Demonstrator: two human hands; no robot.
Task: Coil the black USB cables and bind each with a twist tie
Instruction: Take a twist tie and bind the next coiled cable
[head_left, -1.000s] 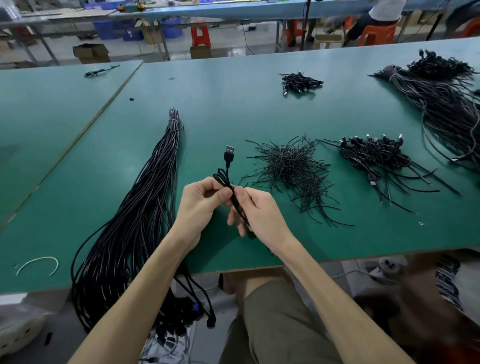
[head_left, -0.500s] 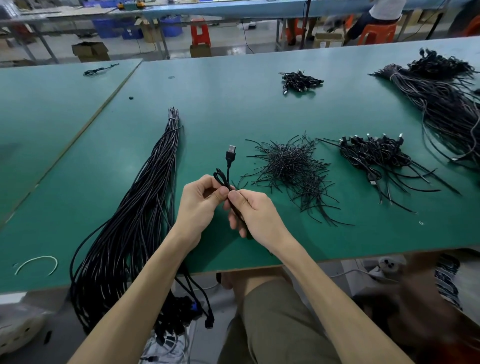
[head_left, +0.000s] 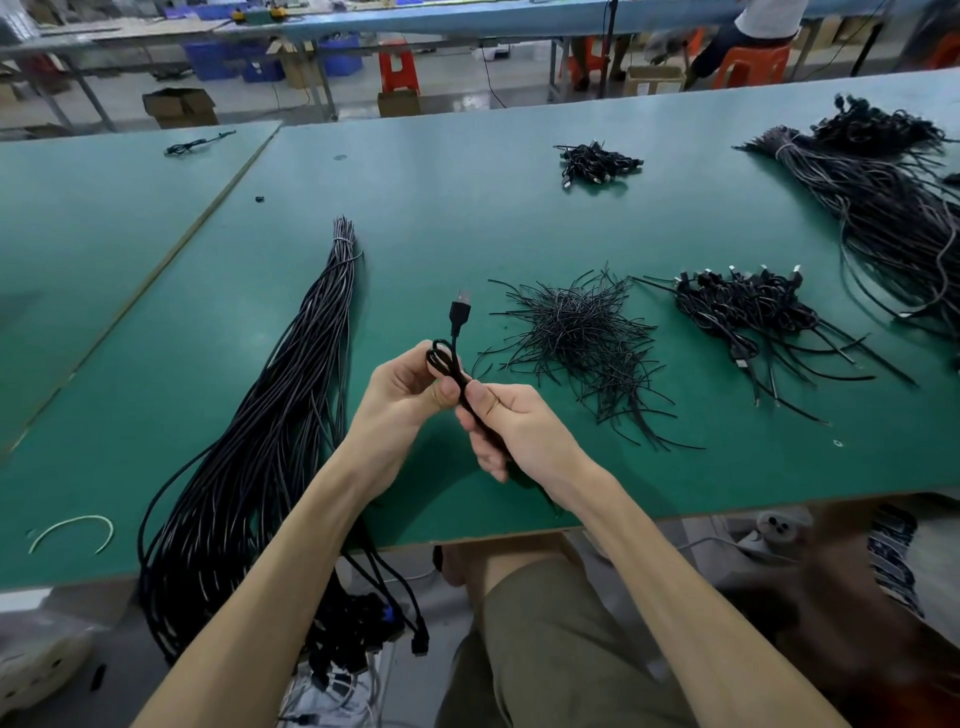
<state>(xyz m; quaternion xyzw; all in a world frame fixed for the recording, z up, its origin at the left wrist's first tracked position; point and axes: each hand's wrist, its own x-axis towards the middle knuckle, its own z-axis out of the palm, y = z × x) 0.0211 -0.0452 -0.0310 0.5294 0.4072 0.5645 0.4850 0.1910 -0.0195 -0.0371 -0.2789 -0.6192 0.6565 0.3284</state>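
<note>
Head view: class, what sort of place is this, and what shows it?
Probably a factory cable-packing line: a long green table, a big cable bundle, a heap of twist ties, and more benches with stools behind.

A single wide-angle view, worn on the person's head, looks forward and down along both forearms. The left hand (head_left: 400, 395) and right hand (head_left: 519, 431) sit close to the lens, just below mid-frame, over the near edge of the green table (head_left: 467, 208). Beyond the hands the table runs off toward distant workbenches (head_left: 415, 21). Beneath them the person's lap (head_left: 545, 649) fills the bottom.
</note>
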